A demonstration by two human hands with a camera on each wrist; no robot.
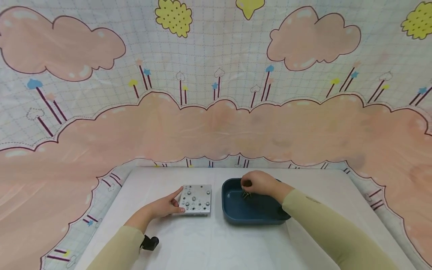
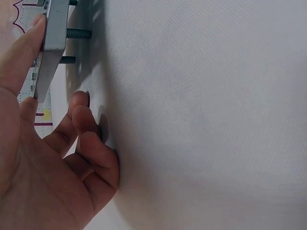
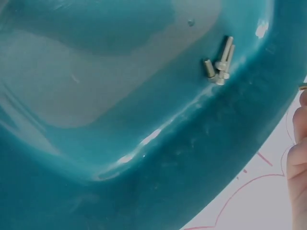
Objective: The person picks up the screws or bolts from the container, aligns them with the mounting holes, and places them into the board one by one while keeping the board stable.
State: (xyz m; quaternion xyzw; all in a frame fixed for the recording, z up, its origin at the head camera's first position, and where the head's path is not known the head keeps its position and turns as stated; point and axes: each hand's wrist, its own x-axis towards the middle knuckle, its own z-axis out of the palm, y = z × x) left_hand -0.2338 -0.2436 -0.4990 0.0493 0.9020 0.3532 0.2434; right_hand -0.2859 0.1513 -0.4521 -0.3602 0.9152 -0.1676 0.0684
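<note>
A square silver metal plate with holes and several bolt heads on its top lies left of the middle. My left hand grips its left edge between thumb and index finger; the other fingers curl beside it. In the left wrist view, threaded bolt shanks stick out under the plate. My right hand is over the far rim of a blue plastic tray, fingertips pinched together. A small brass-coloured bolt end shows at those fingertips; most of it is hidden. Loose bolts lie together inside the tray.
Both things stand on a white-covered table, the tray a short gap right of the plate. A black wrist strap piece juts from the left sleeve. Behind the table hangs a cloth printed with clouds.
</note>
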